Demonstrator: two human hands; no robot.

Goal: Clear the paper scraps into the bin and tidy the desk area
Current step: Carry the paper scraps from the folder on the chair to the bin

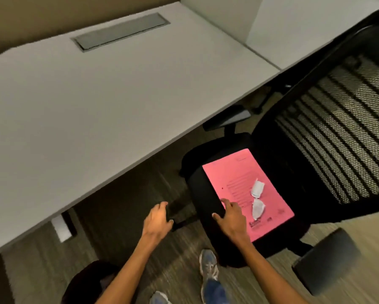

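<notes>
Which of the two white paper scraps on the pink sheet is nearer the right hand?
The lower scrap, lying close beside the right hand. The other scrap sits farther up the pink sheet, toward the chair back.

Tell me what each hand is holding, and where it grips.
Left hand holds nothing. Right hand rests on the pink sheet's near-left edge, on the chair seat; whether it grips cannot be told.
</notes>
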